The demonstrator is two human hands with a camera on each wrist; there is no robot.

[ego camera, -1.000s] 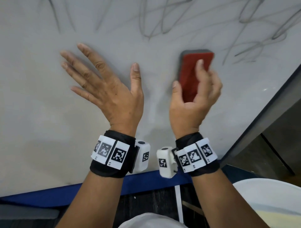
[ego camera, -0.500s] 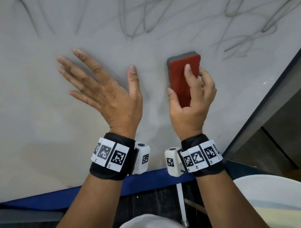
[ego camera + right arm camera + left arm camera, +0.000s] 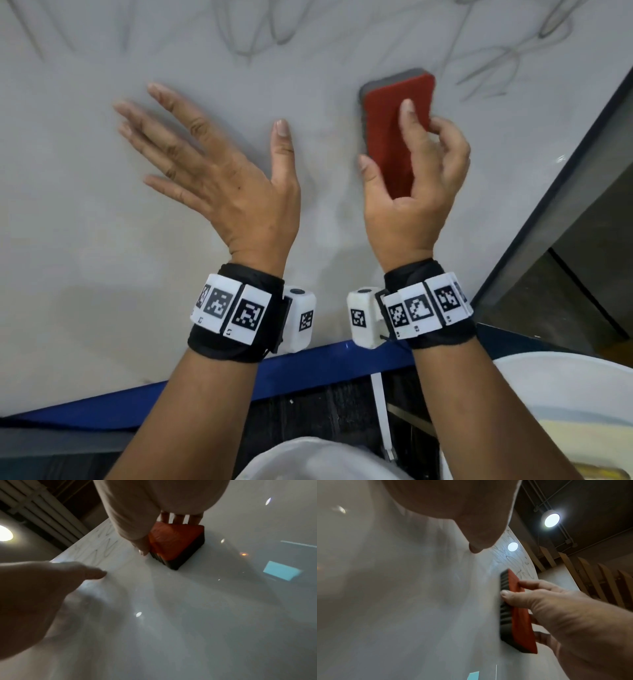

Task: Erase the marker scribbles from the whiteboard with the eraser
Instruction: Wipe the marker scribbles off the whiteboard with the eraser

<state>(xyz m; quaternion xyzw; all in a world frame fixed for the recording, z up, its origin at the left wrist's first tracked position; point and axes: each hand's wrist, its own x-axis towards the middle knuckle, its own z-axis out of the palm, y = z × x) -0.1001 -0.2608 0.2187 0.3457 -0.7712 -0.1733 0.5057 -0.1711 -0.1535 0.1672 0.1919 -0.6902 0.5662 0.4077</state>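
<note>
Eraser point(image 3: 397, 133), pinched by the right hand point(image 3: 414, 192) and flat on the whiteboard point(image 3: 68, 240), sits centre right in the head view, about where it was a second ago relative to the hand; the scribbles point(image 3: 493, 65) have slid toward the top edge, so they remain unwiped. The left hand point(image 3: 219, 178) stays spread against the board. Open room lies above and left; the dark frame point(image 3: 565, 178) closes the right.

Glossy smooth whiteboard point(image 3: 102, 240) mirroring ceiling lights, faint grey marker scribbles point(image 3: 260, 37) along its far part, eraser point(image 3: 394, 113) with matt red felt-like back and dark ribbed pad, black cloth wristbands point(image 3: 236, 346) bearing matt white plastic blocks
</note>
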